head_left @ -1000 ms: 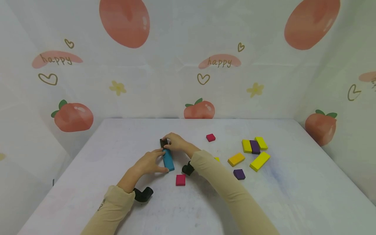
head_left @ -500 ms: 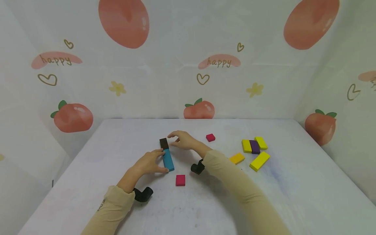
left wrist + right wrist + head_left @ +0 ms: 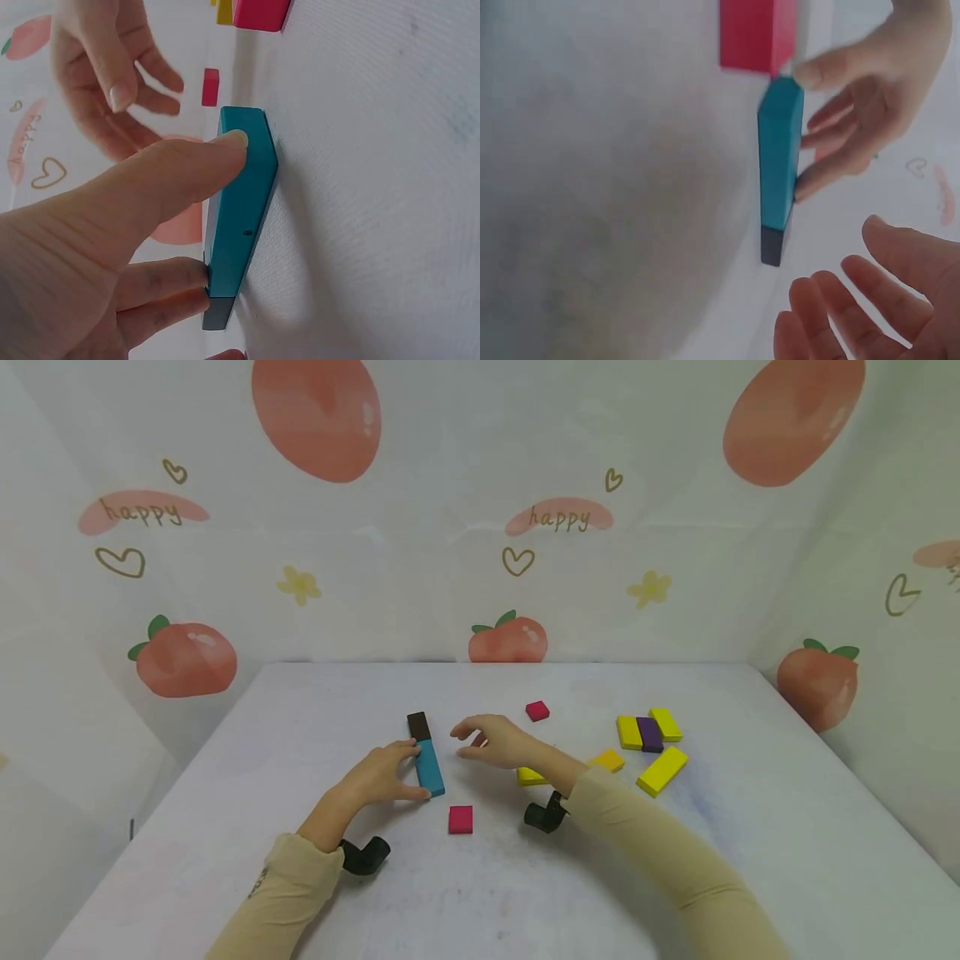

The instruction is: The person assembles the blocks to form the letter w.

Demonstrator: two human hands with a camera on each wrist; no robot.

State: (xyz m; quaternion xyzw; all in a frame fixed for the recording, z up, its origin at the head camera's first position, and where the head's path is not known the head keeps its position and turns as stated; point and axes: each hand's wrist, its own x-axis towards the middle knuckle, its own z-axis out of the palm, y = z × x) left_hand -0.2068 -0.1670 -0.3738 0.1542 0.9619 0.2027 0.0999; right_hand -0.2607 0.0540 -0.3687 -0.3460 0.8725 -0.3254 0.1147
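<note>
My left hand [image 3: 381,774] pinches a long blue block [image 3: 430,768] lying on the table. In the left wrist view the thumb [image 3: 225,154] rests at the block's near end and the fingers lie by its far end. A short dark brown block [image 3: 418,726] sits end to end with the blue one, touching it. To the right of both blocks my right hand [image 3: 495,740] hovers with loosely bent fingers and nothing in them. In the right wrist view its fingers [image 3: 832,307] are spread apart.
A red square block [image 3: 461,820] lies just right of the blue block's near end, and another red block [image 3: 537,711] farther back. Yellow [image 3: 663,772], orange [image 3: 609,761] and purple [image 3: 649,735] blocks lie on the right. A yellow block [image 3: 531,777] is partly behind the right forearm.
My right hand has let go of the dark brown block and moved right and nearer to me. The left hand has stayed on the blue block.
</note>
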